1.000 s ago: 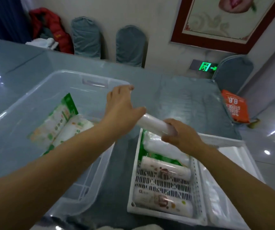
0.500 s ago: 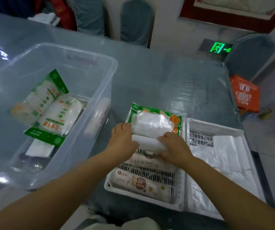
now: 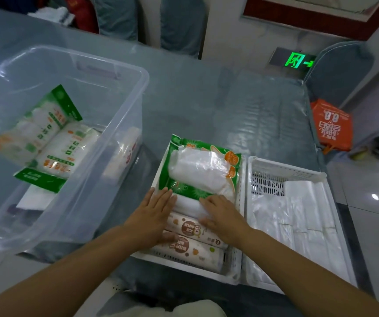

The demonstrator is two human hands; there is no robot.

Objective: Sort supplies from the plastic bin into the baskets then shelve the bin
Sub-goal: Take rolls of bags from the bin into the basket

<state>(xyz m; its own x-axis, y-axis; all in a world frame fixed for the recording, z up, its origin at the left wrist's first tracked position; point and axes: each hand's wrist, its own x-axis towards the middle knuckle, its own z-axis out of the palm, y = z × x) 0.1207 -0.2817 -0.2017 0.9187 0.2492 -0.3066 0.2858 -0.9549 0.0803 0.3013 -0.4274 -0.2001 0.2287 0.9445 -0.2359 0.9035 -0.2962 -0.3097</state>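
both bare forearms reach forward from the near edge of the counter and converge toward its middle. the left hand (image 3: 154,213) lies palm down, fingers straight and close together, thumb tucked low on the inner side. the right hand (image 3: 222,213) is also palm down, fingers extended and slightly spread, pointing toward the left hand. neither grip is curled round anything.

Beyond the far edge of the counter (image 3: 206,97), which is covered in glossy grey-blue sheeting, stand grey-covered chairs (image 3: 181,24) against the wall. A green exit sign (image 3: 297,60) glows low on that wall, under a red picture frame (image 3: 309,26). An orange bag (image 3: 331,125) lies on the tiled floor (image 3: 371,202) off the counter's right edge. A red garment (image 3: 81,10) sits past the far left corner.
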